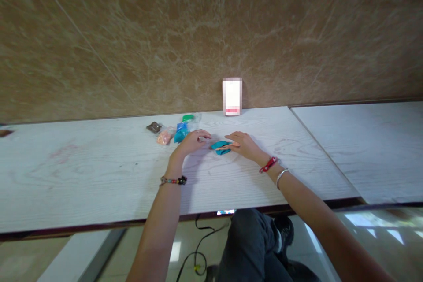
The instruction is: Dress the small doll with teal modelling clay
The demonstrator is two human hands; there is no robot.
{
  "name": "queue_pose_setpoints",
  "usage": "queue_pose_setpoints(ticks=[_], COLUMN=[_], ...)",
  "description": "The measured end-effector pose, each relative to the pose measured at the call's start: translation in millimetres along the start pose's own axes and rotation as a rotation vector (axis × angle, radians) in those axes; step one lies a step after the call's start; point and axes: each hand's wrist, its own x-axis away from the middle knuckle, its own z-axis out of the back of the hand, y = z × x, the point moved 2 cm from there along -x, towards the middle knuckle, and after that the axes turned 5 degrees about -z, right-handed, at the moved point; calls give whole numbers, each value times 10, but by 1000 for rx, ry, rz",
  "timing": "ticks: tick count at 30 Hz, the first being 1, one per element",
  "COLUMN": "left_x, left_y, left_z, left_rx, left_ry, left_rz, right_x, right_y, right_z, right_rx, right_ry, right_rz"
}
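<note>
On the white wood-grain tabletop lies a flat teal piece of modelling clay (220,147), with a thin peach strip of clay (228,146) across it. My right hand (245,145) is at the right end of this piece, its thumb and fingers closed around the strip's end; the exact grip is partly hidden. My left hand (195,140) is held just left of the teal piece, apart from it, with curved fingers and a gap between thumb and fingertips. Behind it lie a blue clay packet (180,133), a green packet (188,118), a peach packet (164,138) and a brown packet (153,127).
A white upright box-like object (232,96), blurred out, stands against the brown marbled wall (148,44). A seam (322,147) crosses the table (82,185) on the right. At the front edge a bright screen (226,212) shows. Below are my legs and a black cable (196,253).
</note>
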Motion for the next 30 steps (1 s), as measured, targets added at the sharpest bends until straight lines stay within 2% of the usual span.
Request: queue_pose_setpoints(ticks=[3, 7, 13, 20, 30], left_x=[-3, -48, -109, -117, -115], left_y=[71, 191, 261, 288, 284], left_z=[-17, -185, -366, -390, -378], left_rx=[-13, -54, -132, -155, -53], left_ry=[13, -33, -11, -11, -2], left_rz=[-36, -124, -146, -150, -112], right_x=[-6, -18, -38, -76, -105], right_y=[56, 81, 54, 33, -44], right_z=[1, -34, -99, -101, -89], right_rx=[-13, -23, -21, 78, 152], right_ry=[15, 5, -50, -81, -159], right_rz=[-13, -1, 9, -54, -105])
